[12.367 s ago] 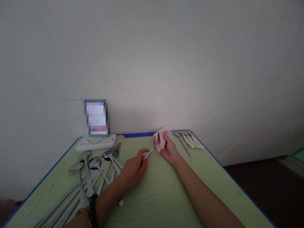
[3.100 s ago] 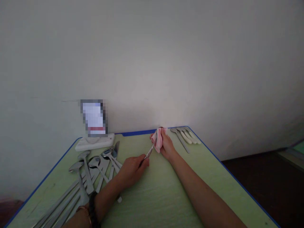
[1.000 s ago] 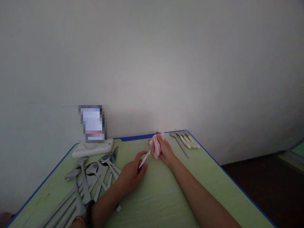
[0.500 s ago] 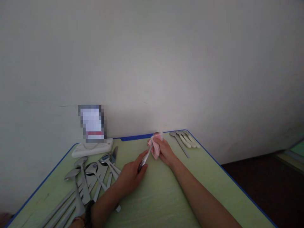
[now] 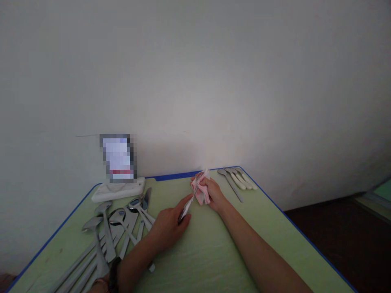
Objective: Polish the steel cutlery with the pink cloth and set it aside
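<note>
**Cutlery piece held betw. both hands, far end in pink cloth**

Head view: L hand (image 5: 169, 226) rests on green table (image 5: 207, 260), fingers curled tight round handle end of a slim metal utensil (image 5: 188, 204); can't tell if spoon, fork or knife. Utensil slants up-right to R hand (image 5: 213, 194), near table's far edge. R hand fingers closed round a bunched pink cloth (image 5: 200, 190), which wraps utensil's far end. Hands near each other, not touching.

L of L hand: loose heap of metal cutlery (image 5: 116, 228), spoons and knives overlapping, just beside L forearm. Behind heap, white flat base (image 5: 118, 190) w/ blurred upright card (image 5: 117, 158) at wall. R of R hand: small row of cutlery w/ pale handles (image 5: 240, 180), side by side near far R corner.
</note>
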{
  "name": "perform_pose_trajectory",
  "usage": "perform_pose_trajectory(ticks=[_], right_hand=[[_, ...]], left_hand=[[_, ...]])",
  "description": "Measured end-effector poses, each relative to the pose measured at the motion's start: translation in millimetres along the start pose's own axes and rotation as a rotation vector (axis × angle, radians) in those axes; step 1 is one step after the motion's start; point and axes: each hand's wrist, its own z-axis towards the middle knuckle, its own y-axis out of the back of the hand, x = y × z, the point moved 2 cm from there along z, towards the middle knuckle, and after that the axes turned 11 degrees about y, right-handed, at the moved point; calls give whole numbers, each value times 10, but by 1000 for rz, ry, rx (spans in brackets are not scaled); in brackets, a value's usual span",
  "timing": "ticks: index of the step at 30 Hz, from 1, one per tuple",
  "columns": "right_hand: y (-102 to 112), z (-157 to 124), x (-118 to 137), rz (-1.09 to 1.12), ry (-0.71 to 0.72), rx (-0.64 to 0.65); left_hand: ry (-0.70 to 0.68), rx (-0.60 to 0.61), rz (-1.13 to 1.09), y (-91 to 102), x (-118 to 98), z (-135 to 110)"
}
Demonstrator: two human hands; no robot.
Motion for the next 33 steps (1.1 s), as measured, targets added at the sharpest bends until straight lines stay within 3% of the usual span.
perform_pose_trajectory(ticks=[19,33], right_hand=[[-27,-18,-2,-64,1,2],[54,65,-55,129,-43,-78]], left_hand=[[-47,24,-49,21,-15,-26],[-99,33,-77,-5,9,-14]])
